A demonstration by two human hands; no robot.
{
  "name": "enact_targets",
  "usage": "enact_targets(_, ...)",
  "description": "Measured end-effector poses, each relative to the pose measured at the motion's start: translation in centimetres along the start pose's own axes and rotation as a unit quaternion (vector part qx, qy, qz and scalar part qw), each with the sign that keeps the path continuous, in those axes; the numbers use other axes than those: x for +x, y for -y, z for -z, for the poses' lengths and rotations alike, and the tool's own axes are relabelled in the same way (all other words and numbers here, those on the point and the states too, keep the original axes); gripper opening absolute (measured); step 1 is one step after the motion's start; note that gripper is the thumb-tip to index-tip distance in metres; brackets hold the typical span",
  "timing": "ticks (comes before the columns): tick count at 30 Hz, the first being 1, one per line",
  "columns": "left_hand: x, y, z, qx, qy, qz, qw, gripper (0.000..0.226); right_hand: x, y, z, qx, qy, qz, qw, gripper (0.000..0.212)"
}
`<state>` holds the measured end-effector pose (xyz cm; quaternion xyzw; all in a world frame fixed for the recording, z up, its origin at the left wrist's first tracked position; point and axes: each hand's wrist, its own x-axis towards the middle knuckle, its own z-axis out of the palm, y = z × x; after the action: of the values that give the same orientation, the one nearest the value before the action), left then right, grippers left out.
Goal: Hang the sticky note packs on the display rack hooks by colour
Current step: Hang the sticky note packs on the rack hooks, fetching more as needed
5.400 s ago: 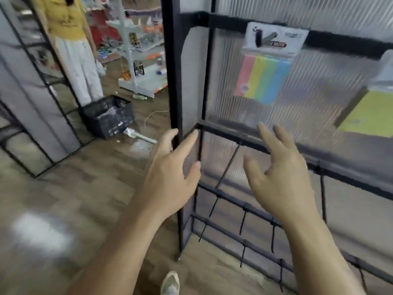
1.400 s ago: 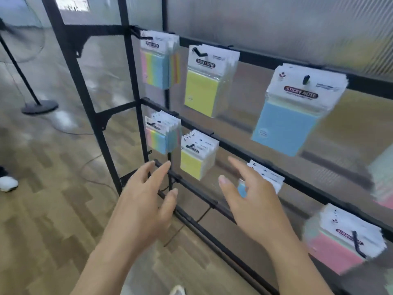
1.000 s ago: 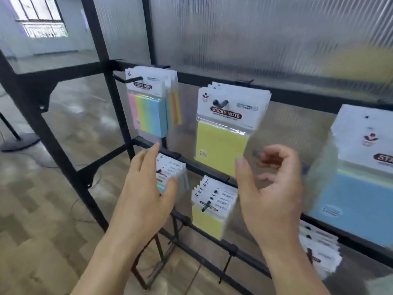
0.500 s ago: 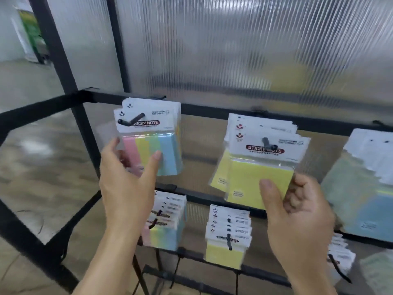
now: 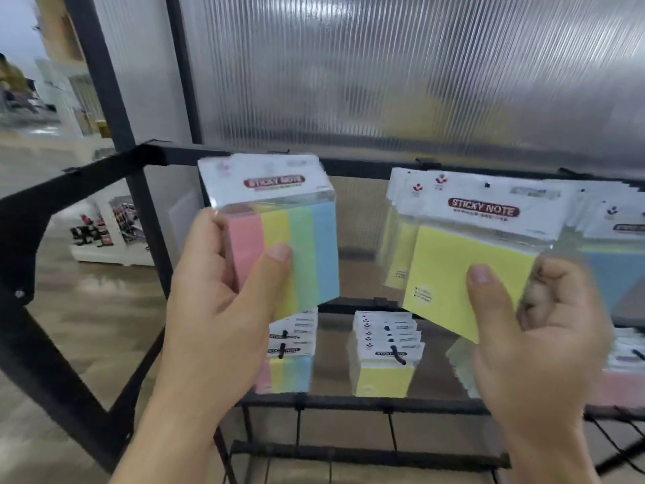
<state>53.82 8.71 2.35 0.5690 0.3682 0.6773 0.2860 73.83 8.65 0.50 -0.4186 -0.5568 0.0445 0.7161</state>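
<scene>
"STICKY NOTE" on yellow pack (image 5: 453,267)

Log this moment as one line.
left hand: grips multicolour pack | right hand: pinches yellow pack | hung packs: on rack

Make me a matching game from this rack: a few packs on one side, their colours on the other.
Things:
1. left pack, in the left hand
2. right pack, in the right hand
3. top-right stack
4. bottom-right stack

Colours:
A. pink
B. yellow
C. pink, yellow, green and blue stripes
D. blue

Pairs: 1-C, 2-B, 3-D, 4-A
</scene>
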Motion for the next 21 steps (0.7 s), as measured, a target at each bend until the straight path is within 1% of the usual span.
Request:
enact_targets(3,-0.7,-0.5,0.2,-0.031,0.03,-0.017,0.999,0.021,-0.5,1.0,0.4,0.036,-0.01,-0.007,0.999,0.025)
enact_targets(5,-1.2,0.2,-0.1,-0.045,0.067,0.005,0.997,0.025,-0.8,1.4,0.9,0.042,-0.012,-0.032,0.999,0.02)
enact_targets(9,-2.6,2.4,-2.3,-0.07,0.124,0.067,0.988,0.028,-1.8,1.1,3.2,0.017,-0.023,-0.128,0.991,0.019)
enact_targets(12,-4.0,3.9,-4.7,-0.08,0.178,0.118,0.974,0.03,-2.8,0.6,6.0,-0.005,-0.032,-0.193,0.981,0.031)
enact_targets(15,-5.5,4.7,-7.7,-0.08,0.246,0.153,0.954,0.031,-3.8,0.3,9.5,-0.014,-0.034,-0.24,0.97,0.037)
enact_targets(18,-7.1,5.0,-11.3,-0.084,0.306,0.167,0.933,0.039,-4.9,0.2,13.5,-0.046,-0.046,-0.281,0.958,0.047)
enact_targets(21,-9.1,4.7,-15.3,-0.076,0.364,0.161,0.914,0.034,-5.7,0.2,18.2,-0.087,-0.079,-0.312,0.943,0.056)
